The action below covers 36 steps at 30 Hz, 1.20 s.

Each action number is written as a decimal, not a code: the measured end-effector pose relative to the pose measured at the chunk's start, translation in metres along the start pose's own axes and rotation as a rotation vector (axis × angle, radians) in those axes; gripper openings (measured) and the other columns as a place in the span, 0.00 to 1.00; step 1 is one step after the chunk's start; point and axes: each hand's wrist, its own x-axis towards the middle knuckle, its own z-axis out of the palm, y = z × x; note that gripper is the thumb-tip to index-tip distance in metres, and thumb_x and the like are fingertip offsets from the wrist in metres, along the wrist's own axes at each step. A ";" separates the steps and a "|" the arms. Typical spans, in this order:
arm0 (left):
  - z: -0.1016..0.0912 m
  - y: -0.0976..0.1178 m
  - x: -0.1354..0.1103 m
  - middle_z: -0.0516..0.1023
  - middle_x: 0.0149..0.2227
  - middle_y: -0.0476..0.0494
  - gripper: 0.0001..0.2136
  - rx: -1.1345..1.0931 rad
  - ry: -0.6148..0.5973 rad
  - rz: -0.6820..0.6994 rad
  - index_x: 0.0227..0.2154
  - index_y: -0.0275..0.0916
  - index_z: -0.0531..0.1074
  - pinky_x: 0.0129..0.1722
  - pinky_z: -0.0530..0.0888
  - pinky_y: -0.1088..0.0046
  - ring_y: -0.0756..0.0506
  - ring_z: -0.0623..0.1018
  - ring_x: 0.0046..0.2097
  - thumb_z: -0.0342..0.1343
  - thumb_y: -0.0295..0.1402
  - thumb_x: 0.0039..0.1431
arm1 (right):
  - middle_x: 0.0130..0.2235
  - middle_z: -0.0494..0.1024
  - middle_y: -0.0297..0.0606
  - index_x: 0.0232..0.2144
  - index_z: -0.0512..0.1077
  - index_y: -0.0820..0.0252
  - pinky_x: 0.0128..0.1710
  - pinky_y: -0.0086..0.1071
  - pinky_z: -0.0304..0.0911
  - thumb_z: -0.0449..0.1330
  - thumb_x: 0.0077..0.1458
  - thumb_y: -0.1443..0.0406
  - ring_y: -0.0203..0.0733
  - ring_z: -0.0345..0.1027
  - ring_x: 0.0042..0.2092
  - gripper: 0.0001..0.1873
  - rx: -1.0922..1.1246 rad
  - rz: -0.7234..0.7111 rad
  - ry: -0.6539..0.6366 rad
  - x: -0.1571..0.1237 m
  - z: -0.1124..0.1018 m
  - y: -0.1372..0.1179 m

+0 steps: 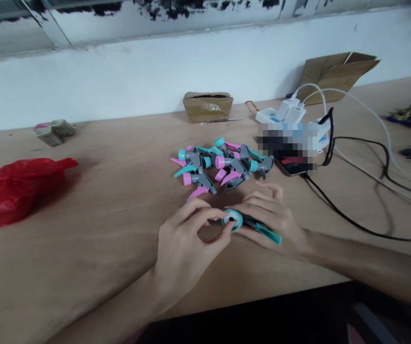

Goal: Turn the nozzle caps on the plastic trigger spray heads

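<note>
1. Wooden table point(112, 215) spans the view.
2. Spray-head pile point(221, 163) lies mid-table.
3. Left hand point(184, 235) pinches a teal collar point(238, 218) between thumb and finger.
4. Right hand point(281, 216) clamps the held spray head point(263, 230) near the table's front edge.
5. Fingertip work at the collar seems underway; the next move likely needs a steady right hold.

Bare desk point(119, 191) opens a wide lane ahead and left of the left hand point(184, 239), running back between the red plastic bag point(29, 186) and the pile of spray heads point(200, 179). Straight ahead, that pile stands close in front of both hands, a small cardboard box point(208, 109) behind it. Beyond the right hand point(280, 217), the phone point(293, 168), power strip point(268, 116) and looping black cable point(370, 233) crowd the way.
</note>
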 end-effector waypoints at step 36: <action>0.003 -0.011 0.004 0.66 0.20 0.54 0.03 -0.082 -0.166 -0.024 0.25 0.38 0.73 0.23 0.64 0.79 0.53 0.66 0.23 0.56 0.30 0.51 | 0.30 0.73 0.32 0.40 0.68 0.58 0.49 0.40 0.46 0.53 0.56 0.65 0.36 0.66 0.34 0.09 -0.143 -0.035 -0.039 -0.004 0.003 0.000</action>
